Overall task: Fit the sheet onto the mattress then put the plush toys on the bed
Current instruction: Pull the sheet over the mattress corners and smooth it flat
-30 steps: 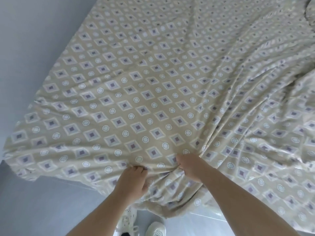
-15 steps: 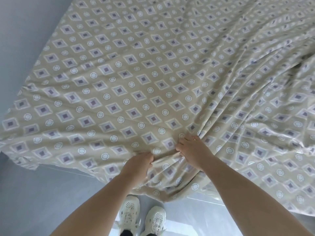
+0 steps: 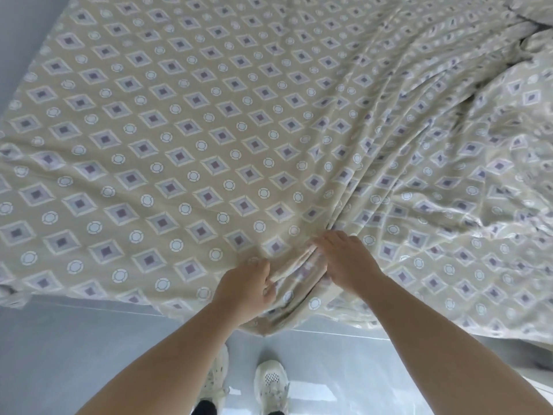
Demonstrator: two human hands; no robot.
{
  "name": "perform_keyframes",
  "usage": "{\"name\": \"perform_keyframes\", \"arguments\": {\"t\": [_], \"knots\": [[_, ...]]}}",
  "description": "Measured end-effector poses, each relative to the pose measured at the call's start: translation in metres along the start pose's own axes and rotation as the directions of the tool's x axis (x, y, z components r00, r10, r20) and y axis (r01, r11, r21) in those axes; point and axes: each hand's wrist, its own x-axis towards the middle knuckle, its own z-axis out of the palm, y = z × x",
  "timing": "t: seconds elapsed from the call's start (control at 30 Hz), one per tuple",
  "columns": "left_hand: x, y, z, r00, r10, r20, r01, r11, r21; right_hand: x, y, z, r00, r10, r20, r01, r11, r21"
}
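Beige sheet [image 3: 209, 139], printed with purple-centred diamonds and small white circles, lies spread across the bed and fills most of the head view. Its left part is fairly flat. Its right part is drawn into long creases that run from the far right corner down to the near edge, where both hands meet. That near edge hangs over the side of the bed above the grey floor [image 3: 59, 354].

Left hand [image 3: 244, 290] has its fingers curled round a gathered fold at the sheet's edge, thumb on top. Right hand [image 3: 347, 259] is just beside it, on the bunched cloth where the creases meet. Its fingers lie close together and seem to clutch a ridge of fabric, though the fingertips are partly buried in the fold.

Below the forearms, two pale shoes [image 3: 270, 384] stand on the floor, close to the bed's edge.
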Motion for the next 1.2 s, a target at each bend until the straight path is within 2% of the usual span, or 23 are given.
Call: {"name": "perform_keyframes", "arguments": {"t": [0.1,0.2,0.27,0.33,0.4,0.5,0.57,0.7,0.8,0.97,1.07,1.13,1.2], "knots": [[0.007,0.036,0.010,0.992,0.105,-0.066,-0.104,0.994,0.012,-0.027,0.039,0.003,0.996,0.087,0.007,-0.087,0.993,-0.081],[0.022,0.067,0.031,0.979,0.175,-0.104,-0.161,0.979,0.126,-0.029,0.063,0.009,0.995,0.080,0.051,-0.071,0.982,-0.172],[0.035,0.086,0.047,0.985,0.142,-0.094,-0.123,0.974,0.188,-0.025,0.072,0.014,0.999,0.047,0.005,-0.045,0.983,-0.177],[0.047,0.104,0.060,0.986,0.087,-0.144,-0.050,0.969,0.241,-0.018,0.083,0.022,0.994,0.003,-0.112,-0.020,0.989,-0.149],[0.057,0.118,0.062,0.981,0.000,-0.193,0.040,0.978,0.205,-0.011,0.092,0.029,0.985,-0.026,-0.171,0.002,0.991,-0.135],[0.071,0.131,0.058,0.972,-0.176,-0.154,0.177,0.984,-0.010,-0.011,0.096,0.027,0.980,-0.039,-0.194,0.032,0.999,-0.042],[0.072,0.140,0.060,0.971,-0.223,-0.086,0.220,0.975,-0.035,-0.024,0.099,0.023,0.984,-0.038,-0.175,0.034,0.999,-0.027],[0.052,0.178,0.077,0.973,-0.163,0.161,0.169,0.985,-0.022,-0.076,0.116,0.029,0.998,-0.065,-0.020,0.065,0.998,-0.008],[0.038,0.200,0.097,0.956,-0.133,0.262,0.136,0.991,0.006,-0.119,0.126,0.042,0.998,-0.065,0.018,0.064,0.998,0.021],[0.033,0.206,0.101,0.947,-0.170,0.274,0.138,0.981,0.134,-0.125,0.126,0.054,0.998,-0.042,0.045,0.040,0.998,0.049],[0.028,0.209,0.101,0.941,-0.158,0.299,0.092,0.970,0.225,-0.131,0.135,0.062,0.996,-0.084,-0.043,0.085,0.996,0.039],[0.027,0.213,0.101,0.966,-0.125,0.225,0.073,0.971,0.226,-0.136,0.151,0.065,0.989,-0.071,-0.129,0.077,0.996,0.037],[0.031,0.220,0.098,0.987,-0.111,0.113,0.086,0.975,0.205,-0.138,0.171,0.062,0.988,-0.028,-0.149,0.028,1.000,-0.003]]}}
